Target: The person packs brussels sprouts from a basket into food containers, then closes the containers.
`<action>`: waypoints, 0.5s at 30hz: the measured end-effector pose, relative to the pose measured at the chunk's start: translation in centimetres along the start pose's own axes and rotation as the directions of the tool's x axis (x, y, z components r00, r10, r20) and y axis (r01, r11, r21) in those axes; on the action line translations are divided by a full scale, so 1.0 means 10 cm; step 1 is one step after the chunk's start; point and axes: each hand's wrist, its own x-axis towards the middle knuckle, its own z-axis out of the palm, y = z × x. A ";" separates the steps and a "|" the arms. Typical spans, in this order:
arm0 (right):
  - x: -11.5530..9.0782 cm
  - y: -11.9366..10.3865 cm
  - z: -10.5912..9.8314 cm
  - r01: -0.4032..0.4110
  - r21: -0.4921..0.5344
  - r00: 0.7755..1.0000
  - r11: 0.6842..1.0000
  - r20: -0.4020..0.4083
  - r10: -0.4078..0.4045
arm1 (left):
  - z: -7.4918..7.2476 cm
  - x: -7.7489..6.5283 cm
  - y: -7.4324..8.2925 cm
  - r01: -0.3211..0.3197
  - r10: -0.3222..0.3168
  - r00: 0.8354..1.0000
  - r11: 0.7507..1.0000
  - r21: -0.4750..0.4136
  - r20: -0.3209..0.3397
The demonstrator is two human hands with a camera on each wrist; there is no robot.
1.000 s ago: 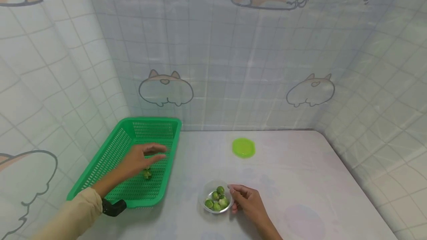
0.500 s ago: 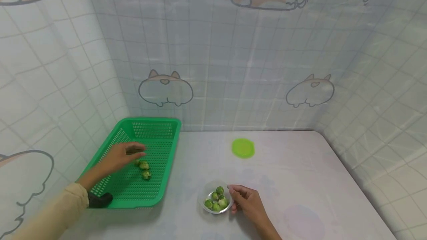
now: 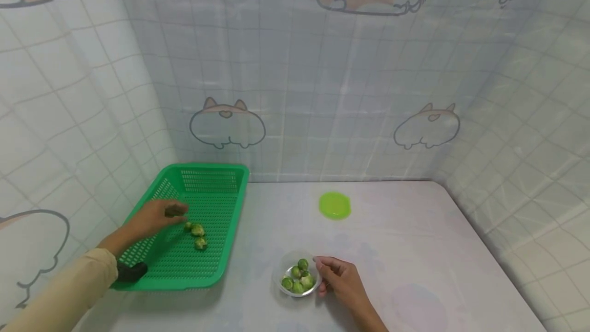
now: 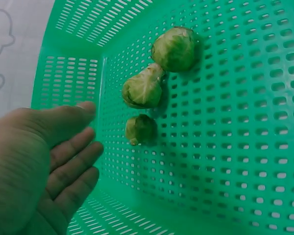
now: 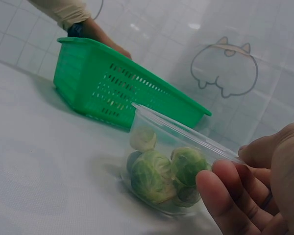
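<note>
My left hand (image 3: 155, 215) hovers inside the green plastic basket (image 3: 226, 256), fingers apart from the thumb and nothing between them. Beside its fingertips, three Brussels sprouts (image 4: 143, 90) lie in a row on the basket's perforated floor. At the front of the table, my right hand (image 3: 340, 279) pinches the rim of a small clear plastic tub (image 3: 279, 272) between thumb and fingers. The tub stands upright and several Brussels sprouts (image 5: 154, 176) fill its bottom. In the right wrist view the basket's side wall hides most of my left hand.
A lime-green round lid (image 3: 335, 205) lies flat on the white-covered table (image 3: 405, 250), behind the tub. Tile-patterned sheeting (image 3: 304, 91) with cartoon dogs walls the back and both sides. The basket stands against the left side.
My left hand has moved left and back from the basket's right side, bringing more sprouts into sight. The right hand and the tub have stayed where they were.
</note>
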 end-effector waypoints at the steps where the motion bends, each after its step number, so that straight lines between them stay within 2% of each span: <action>1: 0.00 0.00 0.00 0.001 0.001 1.000 1.000 0.000 -0.001 | 0.01 0.01 -0.01 -0.001 0.001 1.000 1.000 -0.002 0.010; 8: 0.00 -0.01 -0.01 -0.002 0.017 1.000 1.000 0.008 0.002 | 0.08 0.06 -0.05 0.002 -0.001 0.997 1.000 -0.009 0.076; 15: 0.01 0.01 -0.02 -0.003 0.020 1.000 1.000 0.015 0.003 | 0.17 0.11 -0.14 -0.039 0.032 0.990 0.998 0.047 0.139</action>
